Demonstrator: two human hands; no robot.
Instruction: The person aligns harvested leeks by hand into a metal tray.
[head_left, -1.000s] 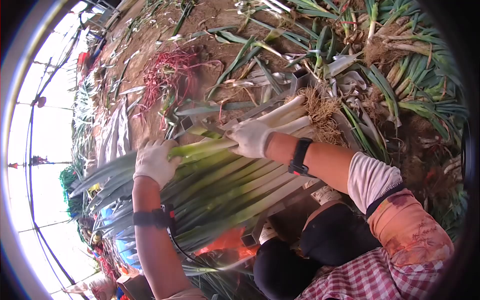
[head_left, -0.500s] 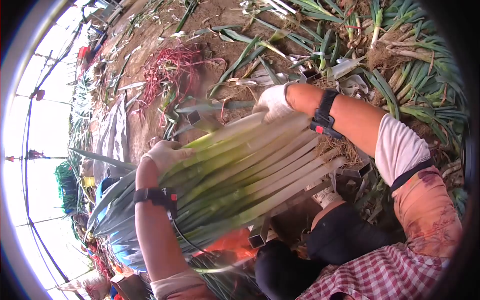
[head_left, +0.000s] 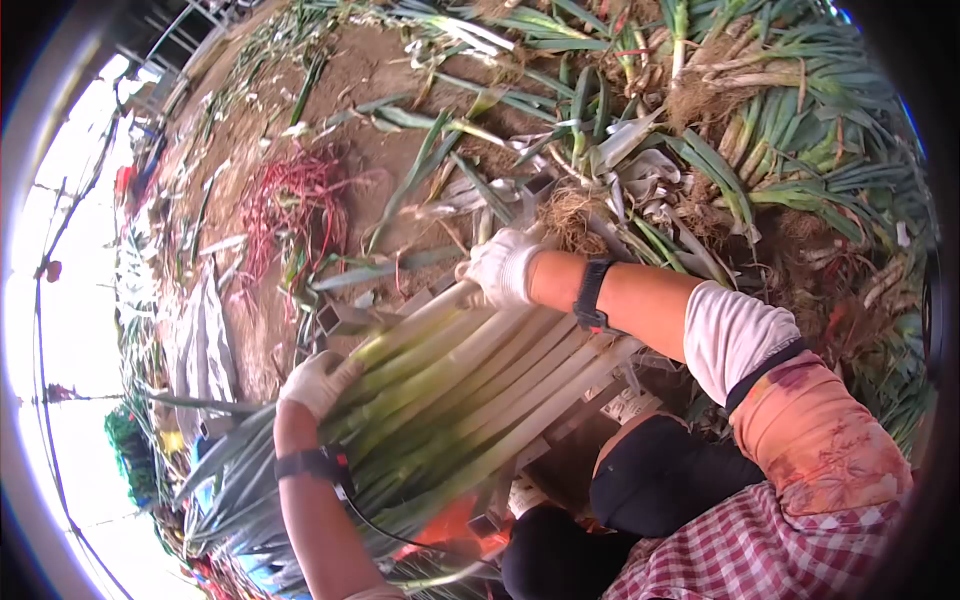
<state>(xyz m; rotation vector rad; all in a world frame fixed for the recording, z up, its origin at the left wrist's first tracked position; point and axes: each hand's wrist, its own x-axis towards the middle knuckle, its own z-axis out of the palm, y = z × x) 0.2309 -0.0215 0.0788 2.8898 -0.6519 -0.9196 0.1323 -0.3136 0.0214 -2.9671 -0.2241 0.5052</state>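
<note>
A broad row of long green onions (head_left: 450,370) lies across a low metal frame (head_left: 340,318) in front of my knees, white stalks to the right and dark leaves to the left. My left hand (head_left: 320,384), in a pale glove, is closed around the far edge of the row where the leaves begin, thumb on top. My right hand (head_left: 503,268), gloved too, is closed on the white part of a stalk at the far edge, near the root end. Its fingertips are partly hidden. Brown roots (head_left: 573,218) show just beyond that hand.
Heaped green onions (head_left: 780,120) with roots lie at the upper right. A tangle of red ties (head_left: 295,205) and loose leaves are scattered on the soil (head_left: 385,60). Orange plastic (head_left: 450,528) shows under the frame, and grey sheeting (head_left: 203,335) lies to the left.
The view has shifted, so the ground things appear further left. My right hand has come closer to the frame's far side, and roots now show beyond it. My left hand stays at the row's edge.
</note>
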